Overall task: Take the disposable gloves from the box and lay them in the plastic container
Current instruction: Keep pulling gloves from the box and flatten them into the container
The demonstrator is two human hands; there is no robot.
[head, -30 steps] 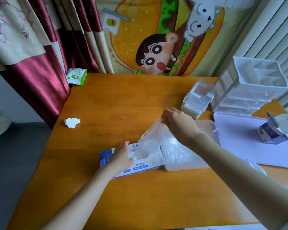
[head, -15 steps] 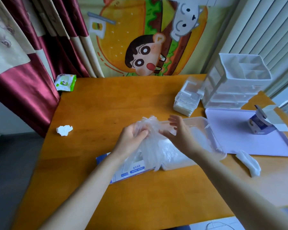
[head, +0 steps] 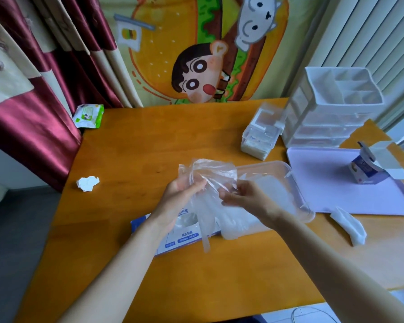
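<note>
Left hand (head: 184,194), pressing the box (head: 187,238) a second ago, is now gripping the clear glove (head: 210,171). Right hand (head: 245,199) is pinching its other side, stretching it above box and plastic container (head: 278,173), near the front edge of the table (head: 196,141).

On your wooden table (head: 131,145), far-left corner: green wipes pkt (head: 88,115), right by the red-and-cream curtain (head: 33,127). Nearer you on the left edge, a crumpled white tissue (head: 87,183). Behind the table hangs a cartoon burger cloth (head: 196,73). Back right: stack of clear lidded boxes (head: 261,134), just beside a white drawer unit (head: 331,113) w/ a divided top. In front of that unit, a lilac tray (head: 324,183) w/ a small blue-and-white carton (head: 365,170) on it, flaps open. A folded white piece (head: 348,226) lies on the table at the tray's near edge. White slatted panel (head: 371,31) top right.
</note>
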